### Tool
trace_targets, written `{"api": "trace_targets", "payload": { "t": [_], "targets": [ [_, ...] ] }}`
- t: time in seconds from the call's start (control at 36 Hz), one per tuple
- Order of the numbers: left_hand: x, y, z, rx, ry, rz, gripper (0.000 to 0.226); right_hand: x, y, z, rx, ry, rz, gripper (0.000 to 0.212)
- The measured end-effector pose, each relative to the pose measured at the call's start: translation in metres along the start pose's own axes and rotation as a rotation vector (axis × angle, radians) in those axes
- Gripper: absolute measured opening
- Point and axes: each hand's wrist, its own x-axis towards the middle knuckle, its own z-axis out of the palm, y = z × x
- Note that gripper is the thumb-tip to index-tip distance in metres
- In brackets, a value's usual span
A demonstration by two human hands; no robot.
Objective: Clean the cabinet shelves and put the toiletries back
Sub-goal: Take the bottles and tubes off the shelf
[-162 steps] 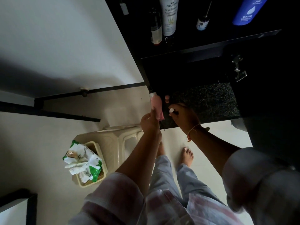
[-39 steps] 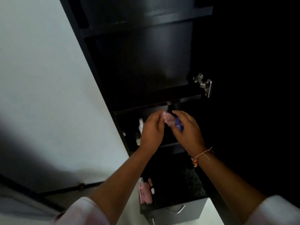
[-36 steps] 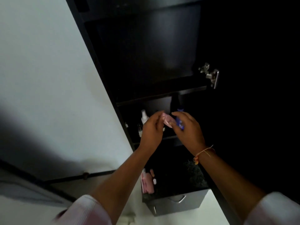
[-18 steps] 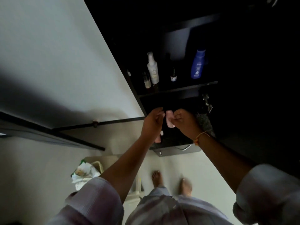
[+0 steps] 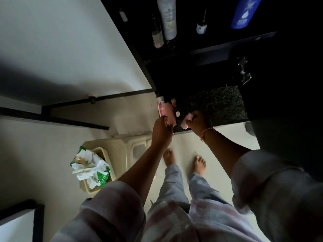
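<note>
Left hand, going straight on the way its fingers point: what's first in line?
The pink plastic tube lying on the dark speckled surface, directly ahead of the left hand. The hand looks to be at the tube's near end; whether it touches or grips it is unclear.

Home: dark cabinet shelf (image 5: 227, 48), toiletry bottles (image 5: 167, 18), plastic stool (image 5: 132, 145), bare feet (image 5: 168, 157).
</note>
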Motion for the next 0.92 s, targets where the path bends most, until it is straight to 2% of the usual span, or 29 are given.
{"api": "trace_targets", "payload": {
  "t": [0.14,0.28,0.44,0.61,0.75,0.92],
  "targets": [
    [0.008,-0.008,0.007,-0.009,-0.01,-0.023,0.021,0.006,0.0,0.013,-0.009,-0.02,-0.005,0.03],
    [0.013,-0.012,0.008,-0.017,-0.016,-0.012,0.018,0.041,0.036,0.03,-0.055,-0.005,-0.04,0.044],
    [0.015,-0.013,0.006,-0.002,-0.028,-0.018,0.014,0.006,-0.009,0.011,-0.116,0.029,-0.062,0.029],
    [0.013,-0.007,0.0,0.001,-0.04,-0.016,0.018,0.0,-0.013,0.004,-0.114,0.013,-0.053,0.037],
    [0.005,0.009,-0.015,0.031,0.004,0.04,0.034,-0.011,-0.022,-0.009,-0.074,0.037,-0.039,0.049],
    [-0.01,0.051,-0.043,-0.005,0.126,0.177,0.02,-0.028,-0.045,-0.031,-0.073,0.075,-0.147,0.049]
  ]
}}
